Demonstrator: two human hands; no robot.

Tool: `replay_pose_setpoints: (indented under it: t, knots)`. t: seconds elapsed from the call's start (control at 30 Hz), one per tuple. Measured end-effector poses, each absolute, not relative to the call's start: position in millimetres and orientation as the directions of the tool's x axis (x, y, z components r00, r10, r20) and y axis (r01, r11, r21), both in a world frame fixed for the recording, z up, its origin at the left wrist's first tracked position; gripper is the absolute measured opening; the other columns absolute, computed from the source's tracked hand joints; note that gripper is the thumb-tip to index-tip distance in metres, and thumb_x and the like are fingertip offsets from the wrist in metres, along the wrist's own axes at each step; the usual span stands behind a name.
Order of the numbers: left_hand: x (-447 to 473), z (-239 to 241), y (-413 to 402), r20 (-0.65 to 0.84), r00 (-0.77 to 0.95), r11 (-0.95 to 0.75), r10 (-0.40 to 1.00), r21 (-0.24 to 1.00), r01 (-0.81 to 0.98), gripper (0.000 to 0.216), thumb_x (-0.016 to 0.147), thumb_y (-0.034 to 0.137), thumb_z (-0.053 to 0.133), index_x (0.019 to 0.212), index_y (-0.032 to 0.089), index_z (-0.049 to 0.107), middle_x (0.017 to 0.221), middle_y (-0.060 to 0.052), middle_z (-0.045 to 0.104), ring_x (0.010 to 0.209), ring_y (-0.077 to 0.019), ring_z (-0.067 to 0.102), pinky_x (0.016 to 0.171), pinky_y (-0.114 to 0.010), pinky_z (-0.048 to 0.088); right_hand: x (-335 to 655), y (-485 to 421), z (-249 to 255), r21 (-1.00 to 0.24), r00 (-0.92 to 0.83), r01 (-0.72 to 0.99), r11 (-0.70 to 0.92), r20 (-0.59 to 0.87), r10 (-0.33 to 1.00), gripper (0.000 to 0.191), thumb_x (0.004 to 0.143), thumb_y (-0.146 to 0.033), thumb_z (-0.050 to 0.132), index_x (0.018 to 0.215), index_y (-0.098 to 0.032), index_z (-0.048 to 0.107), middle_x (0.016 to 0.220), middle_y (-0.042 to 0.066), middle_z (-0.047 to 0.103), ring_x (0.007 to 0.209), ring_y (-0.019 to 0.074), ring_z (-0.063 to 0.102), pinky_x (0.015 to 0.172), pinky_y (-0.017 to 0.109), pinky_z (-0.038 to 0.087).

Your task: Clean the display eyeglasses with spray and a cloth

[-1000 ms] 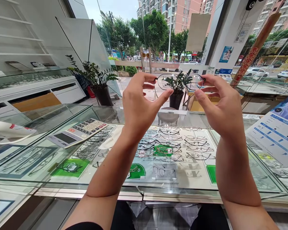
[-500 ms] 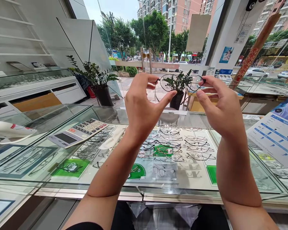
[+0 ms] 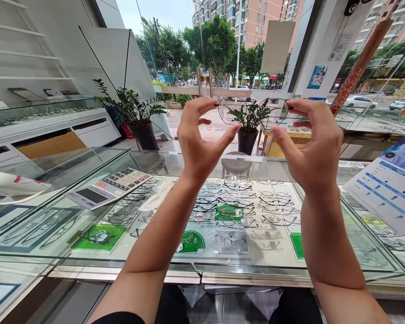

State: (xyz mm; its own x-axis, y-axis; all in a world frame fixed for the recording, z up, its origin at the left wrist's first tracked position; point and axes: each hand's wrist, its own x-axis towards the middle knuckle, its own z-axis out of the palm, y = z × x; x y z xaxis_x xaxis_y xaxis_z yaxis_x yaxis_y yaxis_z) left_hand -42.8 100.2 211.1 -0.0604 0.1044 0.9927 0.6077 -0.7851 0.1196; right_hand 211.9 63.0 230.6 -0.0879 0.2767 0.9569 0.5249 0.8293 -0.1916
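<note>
A thin dark-rimmed pair of glasses [image 3: 253, 110] is held up in the air in front of me, above the glass display counter [image 3: 87, 265]. My left hand [image 3: 199, 141] pinches its left end between fingertips and thumb. My right hand [image 3: 312, 144] pinches its right end the same way. Both hands are raised at about the same height, palms turned toward each other. Through the lenses I see the potted plant behind.
Under the counter glass lie several rows of spectacle frames [image 3: 243, 202]. A calculator [image 3: 108, 188] rests on the counter at left, a blue-and-white leaflet [image 3: 384, 189] at right. Potted plants [image 3: 138, 114] stand by the shop window, and a white model plane [image 3: 13, 186] is at far left.
Both hands have lifted the glasses slightly higher and drawn a little further apart. The grip on each end is unchanged.
</note>
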Motion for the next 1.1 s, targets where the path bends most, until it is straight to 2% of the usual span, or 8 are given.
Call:
replay_pose_setpoints:
  t: [0.13,0.27,0.43,0.57,0.7,0.8,0.93,1.1]
  knots:
    - [-40,204,109,0.994,-0.094,-0.792,0.061,0.105,0.601,0.064,0.093,0.065,0.087,0.143,0.036,0.061,0.143,-0.009,0.07,0.132,-0.0301,0.073,0.089,-0.04,0.067,208,63,230,-0.175,-0.092,0.534,0.827,0.961,0.262,0.035,0.103,-0.044,0.075,0.136,-0.035,0.071,0.135,0.011,0.075,0.137,0.0413,0.067,0.114,0.067,0.06]
    - [-39,199,116,0.991,-0.109,-0.808,0.074,0.124,0.576,0.065,0.096,0.065,0.084,0.148,0.037,0.057,0.148,-0.01,0.068,0.135,-0.031,0.073,0.088,-0.04,0.069,205,62,230,-0.173,-0.098,0.535,0.827,0.96,0.263,0.035,0.103,-0.045,0.074,0.136,-0.035,0.071,0.135,0.012,0.075,0.14,0.0416,0.065,0.118,0.068,0.058]
    - [-37,197,120,0.99,-0.124,-0.822,0.062,0.121,0.556,0.066,0.097,0.066,0.083,0.15,0.037,0.056,0.148,-0.009,0.069,0.136,-0.0306,0.073,0.088,-0.04,0.07,204,61,230,-0.177,-0.093,0.536,0.826,0.96,0.265,0.033,0.102,-0.041,0.076,0.134,-0.034,0.071,0.135,0.012,0.075,0.137,0.0408,0.067,0.117,0.068,0.058]
    - [-36,195,114,0.995,-0.104,-0.767,-0.008,0.061,0.639,0.064,0.101,0.062,0.08,0.152,0.033,0.055,0.153,-0.01,0.068,0.142,-0.0292,0.068,0.081,-0.039,0.072,206,70,225,-0.238,-0.077,0.509,0.827,0.944,0.32,0.038,0.099,-0.04,0.079,0.136,-0.034,0.07,0.14,0.011,0.075,0.134,0.0388,0.07,0.109,0.063,0.063]
    - [-36,192,108,0.999,-0.037,-0.761,0.011,0.032,0.648,0.064,0.106,0.057,0.076,0.158,0.031,0.049,0.16,-0.011,0.065,0.152,-0.0306,0.06,0.089,-0.047,0.073,209,79,221,-0.309,-0.084,0.479,0.822,0.916,0.393,0.042,0.099,-0.044,0.079,0.139,-0.035,0.068,0.144,0.01,0.075,0.135,0.0378,0.071,0.105,0.06,0.066]
    - [-35,192,106,0.998,-0.067,-0.755,0.013,0.054,0.653,0.062,0.103,0.058,0.079,0.154,0.033,0.052,0.157,-0.011,0.066,0.149,-0.0305,0.062,0.085,-0.046,0.073,210,80,220,-0.326,-0.096,0.474,0.818,0.904,0.416,0.043,0.1,-0.044,0.078,0.141,-0.036,0.067,0.146,0.009,0.074,0.138,0.038,0.071,0.106,0.06,0.066]
    - [-32,194,106,0.993,-0.104,-0.689,-0.054,0.038,0.723,0.062,0.098,0.06,0.083,0.147,0.034,0.056,0.147,-0.01,0.07,0.138,-0.03,0.068,0.073,-0.04,0.072,211,76,222,-0.339,-0.099,0.473,0.813,0.897,0.431,0.045,0.101,-0.047,0.077,0.143,-0.036,0.068,0.148,0.009,0.074,0.138,0.038,0.071,0.107,0.059,0.066]
    - [-30,195,106,0.99,-0.131,-0.691,-0.05,0.061,0.72,0.062,0.095,0.06,0.086,0.145,0.035,0.059,0.145,-0.009,0.071,0.138,-0.0311,0.069,0.077,-0.041,0.073,209,74,222,-0.35,-0.066,0.43,0.832,0.907,0.416,0.047,0.101,-0.056,0.078,0.141,-0.034,0.07,0.147,0.01,0.075,0.134,0.0361,0.073,0.105,0.056,0.066]
